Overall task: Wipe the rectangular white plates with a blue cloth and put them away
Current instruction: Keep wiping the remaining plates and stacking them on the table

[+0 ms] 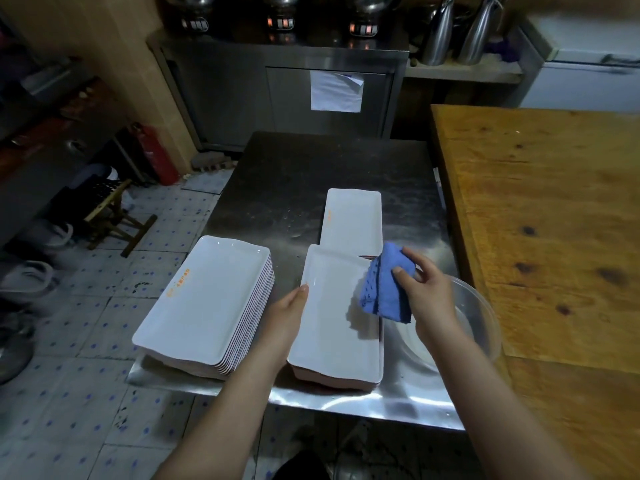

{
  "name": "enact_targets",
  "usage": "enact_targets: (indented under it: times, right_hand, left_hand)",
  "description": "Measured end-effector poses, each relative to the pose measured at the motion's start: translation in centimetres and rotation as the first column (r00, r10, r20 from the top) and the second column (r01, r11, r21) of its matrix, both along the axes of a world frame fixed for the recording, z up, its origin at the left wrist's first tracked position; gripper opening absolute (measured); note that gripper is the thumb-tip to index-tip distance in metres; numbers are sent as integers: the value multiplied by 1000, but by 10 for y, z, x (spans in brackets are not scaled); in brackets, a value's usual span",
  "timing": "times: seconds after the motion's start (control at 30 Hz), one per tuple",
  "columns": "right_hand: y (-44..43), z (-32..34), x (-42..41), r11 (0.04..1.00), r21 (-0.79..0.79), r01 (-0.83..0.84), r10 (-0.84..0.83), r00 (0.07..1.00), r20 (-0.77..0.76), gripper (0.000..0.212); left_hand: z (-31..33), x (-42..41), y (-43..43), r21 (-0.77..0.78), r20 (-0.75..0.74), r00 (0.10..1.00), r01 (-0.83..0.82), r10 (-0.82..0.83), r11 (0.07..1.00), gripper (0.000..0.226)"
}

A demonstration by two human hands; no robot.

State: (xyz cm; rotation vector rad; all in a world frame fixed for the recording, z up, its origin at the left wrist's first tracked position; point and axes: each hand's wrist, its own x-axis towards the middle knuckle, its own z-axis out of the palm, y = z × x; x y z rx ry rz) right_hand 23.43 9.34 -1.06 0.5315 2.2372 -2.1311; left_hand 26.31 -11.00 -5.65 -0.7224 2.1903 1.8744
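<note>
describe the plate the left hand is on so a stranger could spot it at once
Find the steel table beside the wooden counter. At its near edge, between a tall plate stack and a clear bowl, sits a short stack; take its top plate. Only it has the left hand at its rim and the blue cloth gripped by the right hand over it.

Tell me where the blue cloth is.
In the head view, the blue cloth is held in the right hand, over the right edge of the near plate, beside the clear bowl.
</note>
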Motion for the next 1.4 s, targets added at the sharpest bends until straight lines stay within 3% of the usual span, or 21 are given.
enact_targets:
  times: [0.1,0.2,0.27,0.57,0.67,0.77,0.87,1.0,1.13,1.2,1.3,1.4]
  right_hand:
    - [0,-6,1,1000,-27,5,-5,1000,22,32]
    - [-1,-11,0,1000,-23,10,-8,999,46,35]
    - [-2,-14,-1,1000,-14,7,-6,999,54,36]
    - [-3,-26,-7,999,-36,17,-14,997,80,43]
    - [-4,-26,-16,999,-37,22,-18,995,94,48]
    - [-9,-22,-32,997,-67,35,-28,995,97,47]
    - [-13,-18,-51,995,-90,51,-41,994,100,43]
    - [-16,-18,-80,992,-86,97,-87,991,105,44]
    - [-16,-22,-106,988,-75,139,-128,983,135,42]
    - [-16,-26,-119,985,-63,158,-148,978,149,44]
    - [-16,-35,-134,982,-48,184,-174,971,164,46]
    - [-17,-46,-144,976,-57,209,-195,964,182,42]
  left_hand:
    - [-1,-3,3,-236,-73,996,32,-51,971,23]
    - [-5,-1,5,-548,-131,984,26,-117,836,34]
    - [-10,2,6,-639,-132,982,19,-134,769,31]
    - [-20,1,9,-620,-109,985,35,-130,784,24]
    - [-15,-9,5,-616,-120,988,4,-99,788,38]
    - [-5,-38,2,-591,-125,989,-8,-82,806,24]
    - [5,-82,0,-534,-121,987,23,-103,845,29]
    - [12,-146,4,-452,-53,995,55,-89,890,18]
    - [5,-197,7,-422,-11,997,63,-75,905,33]
    - [-5,-218,6,-411,18,996,91,-91,907,22]
    - [-22,-241,7,-410,74,990,142,-122,901,46]
    - [-36,-254,10,-419,95,984,177,-151,890,45]
